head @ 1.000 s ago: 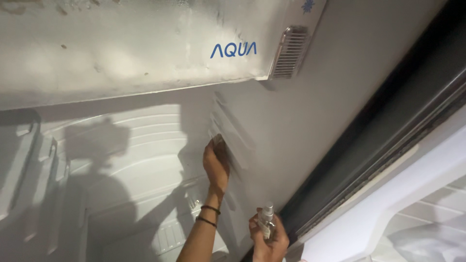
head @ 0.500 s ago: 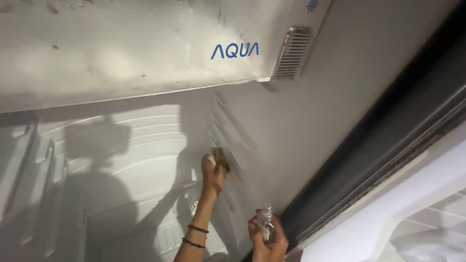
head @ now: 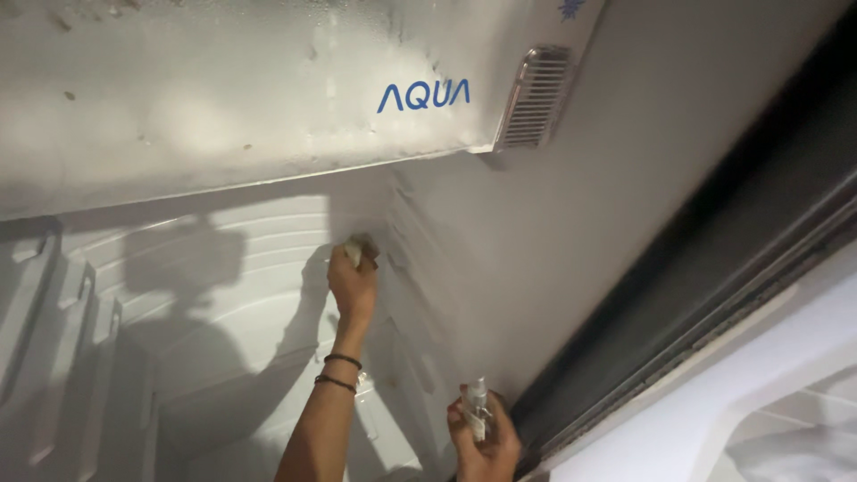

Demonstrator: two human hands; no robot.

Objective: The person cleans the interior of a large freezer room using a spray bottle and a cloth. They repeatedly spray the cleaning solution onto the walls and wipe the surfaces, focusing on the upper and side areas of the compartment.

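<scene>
I am looking up into an empty white fridge compartment. My left hand (head: 352,284) reaches up with two dark bands on its wrist. It presses a small crumpled cloth (head: 361,249) against the ribbed back wall (head: 223,295), close to the corner with the right side wall (head: 536,268). My right hand (head: 485,439) stays low at the bottom edge of the view. It is closed round a small clear spray bottle (head: 475,403) with its nozzle pointing up.
A white panel (head: 223,98) with blue lettering and water drops spans the top, with a slatted vent (head: 534,98) at its right end. The dark door seal (head: 714,295) runs diagonally at right. Moulded shelf ledges (head: 54,330) line the left wall.
My left hand has moved up and a little left along the back wall with the cloth. My right hand with the bottle has stayed where it was.
</scene>
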